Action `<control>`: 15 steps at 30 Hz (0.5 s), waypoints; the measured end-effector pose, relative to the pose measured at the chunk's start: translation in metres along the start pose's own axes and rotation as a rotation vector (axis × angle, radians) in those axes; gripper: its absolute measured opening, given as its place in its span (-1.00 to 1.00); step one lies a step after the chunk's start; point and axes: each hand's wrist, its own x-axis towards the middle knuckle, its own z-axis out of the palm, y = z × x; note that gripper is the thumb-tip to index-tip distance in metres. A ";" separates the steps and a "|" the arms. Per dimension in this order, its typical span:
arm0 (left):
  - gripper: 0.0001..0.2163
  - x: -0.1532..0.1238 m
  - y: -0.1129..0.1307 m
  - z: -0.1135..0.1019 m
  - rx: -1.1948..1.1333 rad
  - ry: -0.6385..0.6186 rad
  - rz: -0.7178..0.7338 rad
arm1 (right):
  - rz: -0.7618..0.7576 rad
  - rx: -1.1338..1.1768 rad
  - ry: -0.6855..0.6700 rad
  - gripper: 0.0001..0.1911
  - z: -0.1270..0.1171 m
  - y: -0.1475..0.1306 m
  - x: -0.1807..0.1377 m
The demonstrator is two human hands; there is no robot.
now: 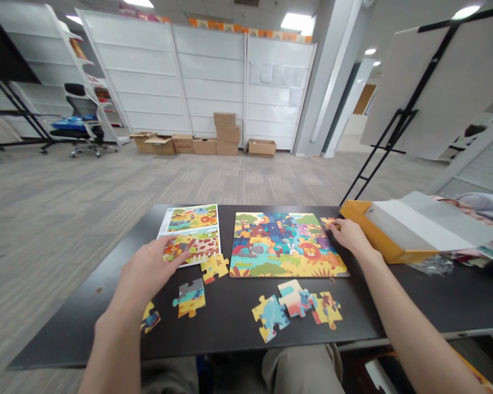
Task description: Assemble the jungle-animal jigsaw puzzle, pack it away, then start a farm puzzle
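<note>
My left hand [148, 268] hovers at the lower edge of a printed picture sheet [205, 219], thumb and fingers apart and nothing in them. Right of the sheet lies a colorful animal jigsaw puzzle [287, 246] in its flat board. At the board's right side, my right hand [349, 235] has its fingers closed on a small puzzle piece [327, 221], partly covered by the fingertips. Loose pieces lie nearer me: a yellow piece [215, 267] touching the sheet, a grey-and-blue piece [190, 298], a blue elephant piece [271, 316] and a yellow-and-brown piece [327, 309].
An orange box [411, 256] with a raised white flap stands on the right of the black table [230, 336]. Clear plastic wrap [435, 265] lies beside it. Beyond are cardboard boxes [205, 146], an office chair [80, 123] and a whiteboard stand [394, 131].
</note>
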 end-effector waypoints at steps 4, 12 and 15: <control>-0.47 0.000 0.006 0.000 0.059 -0.053 0.034 | 0.093 -0.021 0.014 -0.64 -0.002 0.002 -0.001; -0.52 -0.001 0.001 0.003 0.117 -0.103 0.041 | 0.142 0.008 0.012 -0.58 0.005 0.014 0.006; -0.54 0.000 -0.002 0.006 0.106 -0.104 0.071 | 0.121 -0.019 0.011 -0.51 0.009 0.016 0.007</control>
